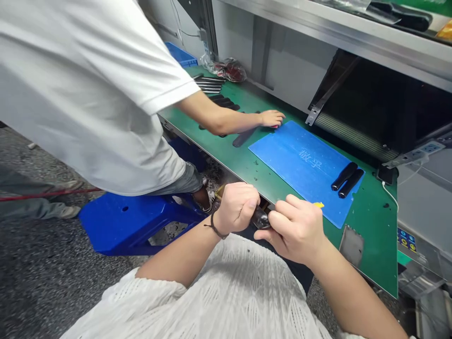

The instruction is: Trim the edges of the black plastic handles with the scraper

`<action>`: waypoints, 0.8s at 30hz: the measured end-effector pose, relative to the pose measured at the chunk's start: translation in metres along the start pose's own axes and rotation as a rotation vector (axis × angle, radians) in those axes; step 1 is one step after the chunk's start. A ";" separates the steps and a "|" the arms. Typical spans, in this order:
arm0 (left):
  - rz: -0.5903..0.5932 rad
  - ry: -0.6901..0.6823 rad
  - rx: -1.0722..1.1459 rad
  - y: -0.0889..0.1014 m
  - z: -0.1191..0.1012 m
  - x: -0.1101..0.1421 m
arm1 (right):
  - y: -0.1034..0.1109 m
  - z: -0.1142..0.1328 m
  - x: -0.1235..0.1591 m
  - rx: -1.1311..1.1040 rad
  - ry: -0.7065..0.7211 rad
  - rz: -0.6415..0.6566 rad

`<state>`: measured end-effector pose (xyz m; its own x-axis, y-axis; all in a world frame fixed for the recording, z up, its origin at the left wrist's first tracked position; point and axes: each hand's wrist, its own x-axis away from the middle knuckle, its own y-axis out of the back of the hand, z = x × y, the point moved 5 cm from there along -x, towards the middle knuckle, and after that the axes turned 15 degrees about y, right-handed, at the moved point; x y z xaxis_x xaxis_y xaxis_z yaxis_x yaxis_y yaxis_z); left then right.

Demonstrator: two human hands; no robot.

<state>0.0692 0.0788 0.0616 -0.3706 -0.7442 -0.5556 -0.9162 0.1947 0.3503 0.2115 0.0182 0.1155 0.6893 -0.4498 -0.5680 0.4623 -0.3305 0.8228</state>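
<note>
A person seated at a green workbench (374,235) works with both bare hands at the lower centre of the frame, at the bench's near edge. The left hand (236,207), a black cord bracelet (215,227) at its wrist, is curled nearly closed, its thumb pressing on a small glossy dark object (260,217). The right hand (294,230) is also closed around that object from the other side, fingers bent over it, so the object shows only in the narrow gap between the two hands. What exactly it is stays hidden. A small yellow tip (318,205) shows just past the right hand's fingers, at the edge of a blue mat (303,169) marked with pale characters. Two black handles (348,179) lie side by side on the mat's right end.

Upper left, a co-worker in a white T-shirt (88,94) leans across the bench, one hand (271,117) lying flat and slightly spread on a small pink item (275,126) beside the mat's top corner. Dark bars (208,84) lie in rows farther along the bench, near a plastic bag (229,70) and a blue crate (180,54). A blue stool (130,226) stands on the speckled floor (42,278) at left.
</note>
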 end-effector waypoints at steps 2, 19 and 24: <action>-0.021 0.049 0.030 -0.002 0.000 0.002 | 0.002 0.003 0.000 0.088 0.002 -0.029; 0.035 0.637 0.421 -0.032 0.011 0.021 | 0.000 -0.005 0.021 -0.105 -0.034 -0.216; 0.125 0.423 0.696 -0.032 -0.007 0.014 | 0.007 -0.004 0.020 -0.478 -0.263 -0.198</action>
<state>0.0939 0.0573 0.0480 -0.5148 -0.8415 -0.1637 -0.8083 0.5401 -0.2342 0.2309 0.0098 0.1101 0.4306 -0.6286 -0.6476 0.8111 -0.0451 0.5832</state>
